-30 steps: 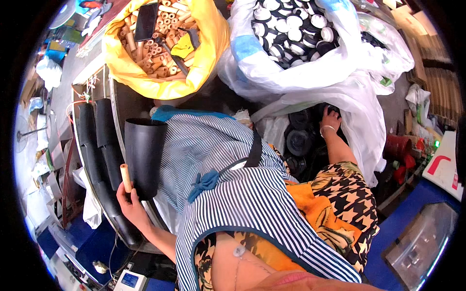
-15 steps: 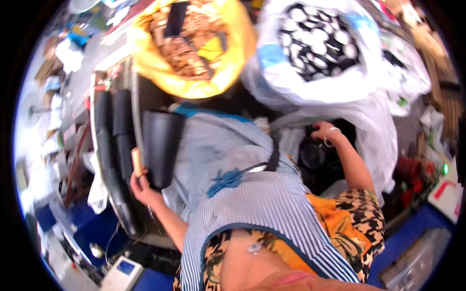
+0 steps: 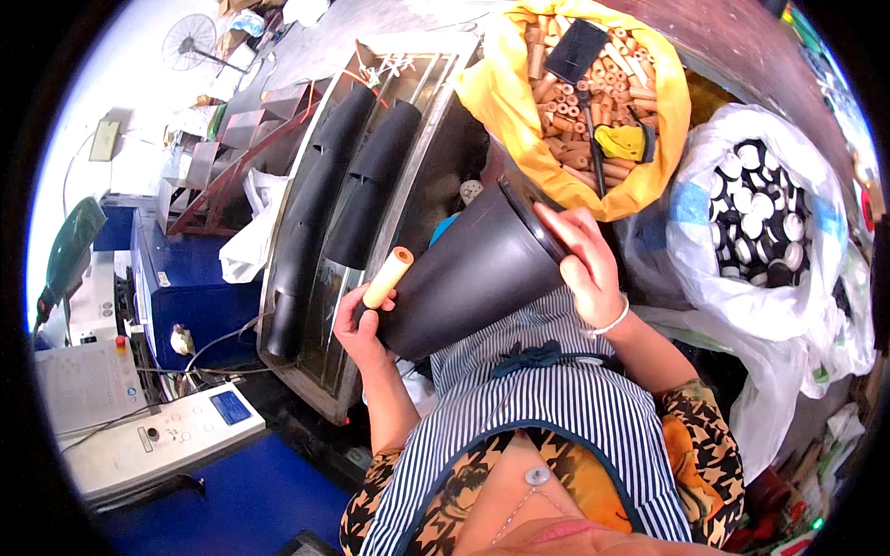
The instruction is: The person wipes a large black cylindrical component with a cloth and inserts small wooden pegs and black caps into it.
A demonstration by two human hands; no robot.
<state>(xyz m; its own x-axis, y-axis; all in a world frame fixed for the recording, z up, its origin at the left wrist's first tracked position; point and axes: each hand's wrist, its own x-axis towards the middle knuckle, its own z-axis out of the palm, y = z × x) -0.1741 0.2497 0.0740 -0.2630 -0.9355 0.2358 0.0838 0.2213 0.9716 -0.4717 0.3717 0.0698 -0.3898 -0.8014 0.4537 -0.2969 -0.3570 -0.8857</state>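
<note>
A black tapered container (image 3: 464,273) lies tilted over my lap, its wide rimmed end up and to the right. My left hand (image 3: 364,320) is closed at its narrow end and grips a short tan tube (image 3: 387,278) that sticks up between thumb and fingers. At the wide end, my right hand (image 3: 586,264) is closed on the rim, with fingers over the dark round end face. Whether a separate lid sits there is hard to tell. My left palm and part of the narrow end are hidden.
Left of me, a metal-framed trough (image 3: 324,371) holds black tapered pieces (image 3: 375,185). Ahead stands a yellow bag (image 3: 491,93) of tan tubes, with a phone (image 3: 577,51) on top. A white bag (image 3: 691,246) of black-and-white caps stands right. A control box (image 3: 176,435) sits lower left.
My right hand has come up from the dark space below the white bag to the container's rim. The container now leans rightward across my lap. The view has turned left.
</note>
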